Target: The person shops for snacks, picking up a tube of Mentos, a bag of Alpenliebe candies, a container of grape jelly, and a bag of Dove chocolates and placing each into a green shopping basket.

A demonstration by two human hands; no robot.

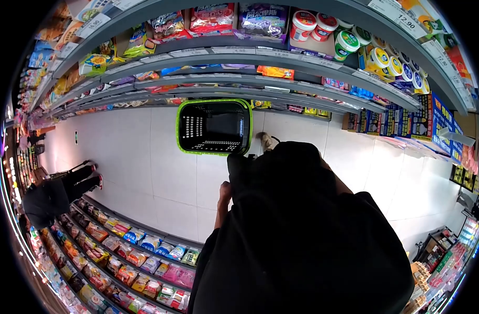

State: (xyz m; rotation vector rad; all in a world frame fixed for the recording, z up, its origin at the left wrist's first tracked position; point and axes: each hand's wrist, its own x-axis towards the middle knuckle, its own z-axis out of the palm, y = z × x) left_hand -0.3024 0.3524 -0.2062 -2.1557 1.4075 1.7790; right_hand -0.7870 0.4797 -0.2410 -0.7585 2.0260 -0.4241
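Black clothes on another person way off to the left of the basket, down the aisle, red-trimmed shoes facing the shelves. Next, the low snack rack, behind and left of the basket: rows of bags face out, I guess so you can spot them while walking by, but the print's too tiny for me.

Then the landmark itself, a black plastic basket with a lime-green rim. It's upright on the pale floor, right by the front shelves, probably parked there so nobody has to carry the weight. There's a blue label inside its right wall, not legible.

The left hand is just behind the basket, nearest to it and close to the black jacket. Fingers look curled in, but can't tell how far or if they've got hold of anything. Beyond the basket, slightly right, a purple candy bag reads 阿尔卑斯. A shoe pokes out just right of the basket.

Further right, colourful tubs stand grouped by colour, maybe for easy picking. The right hand is hidden by the jacket, so no clue on its fingers. Far right of the basket: a 12.90 price tag and blue boxes with yellow print.
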